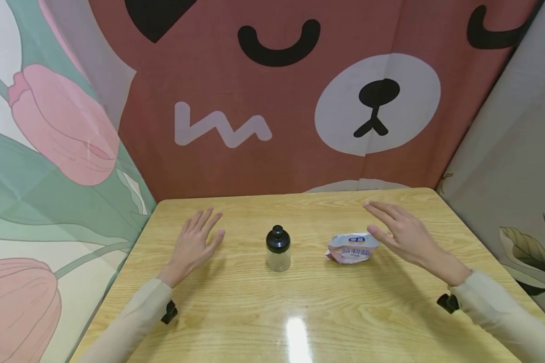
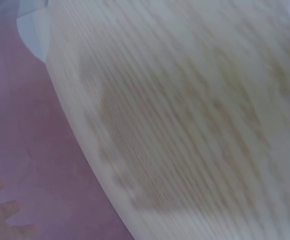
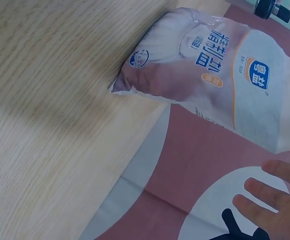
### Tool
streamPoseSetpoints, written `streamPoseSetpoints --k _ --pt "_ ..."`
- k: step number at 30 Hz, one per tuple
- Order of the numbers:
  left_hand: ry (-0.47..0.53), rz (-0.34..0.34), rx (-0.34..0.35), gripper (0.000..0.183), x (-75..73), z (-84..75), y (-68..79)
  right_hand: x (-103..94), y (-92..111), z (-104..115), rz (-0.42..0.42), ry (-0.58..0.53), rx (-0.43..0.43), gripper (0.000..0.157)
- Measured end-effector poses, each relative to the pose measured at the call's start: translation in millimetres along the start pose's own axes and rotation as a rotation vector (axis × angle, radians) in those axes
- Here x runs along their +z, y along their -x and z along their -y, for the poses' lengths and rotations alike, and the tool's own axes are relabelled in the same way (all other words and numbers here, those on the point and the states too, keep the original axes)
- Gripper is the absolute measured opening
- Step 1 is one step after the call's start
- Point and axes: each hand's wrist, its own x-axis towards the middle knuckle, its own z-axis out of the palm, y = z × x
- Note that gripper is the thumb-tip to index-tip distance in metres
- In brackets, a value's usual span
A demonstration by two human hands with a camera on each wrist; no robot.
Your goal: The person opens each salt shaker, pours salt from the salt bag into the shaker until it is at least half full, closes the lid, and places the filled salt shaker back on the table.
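A small clear bottle with a black cap (image 1: 278,248) stands upright on the wooden table, between the two hands. To its right is a white and pink bag of salt (image 1: 351,248), whose printed front faces the right wrist camera (image 3: 210,70). My left hand (image 1: 193,247) is raised over the table left of the bottle, fingers spread and holding nothing. On the other side, my right hand (image 1: 406,234) hovers beside the bag with straight fingers, its thumb overlapping the bag's right edge in the head view. The left wrist view catches only fingers (image 2: 4,207) at its lower left.
The wooden table (image 1: 254,302) ends at a red cloth (image 1: 209,171) printed with a bear face. Flowered cloth (image 1: 63,126) hangs at the left, and pale leaf-patterned cloth (image 1: 504,166) at the right. Each wrist wears a small black camera (image 1: 448,303).
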Motion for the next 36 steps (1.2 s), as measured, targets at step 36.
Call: streamPoseSetpoints --k 36 --pt "0.085 -0.013 0.022 0.053 6.6 -9.1 0.1 8.4 -3.7 11.7 0.019 -0.043 -0.045 0.057"
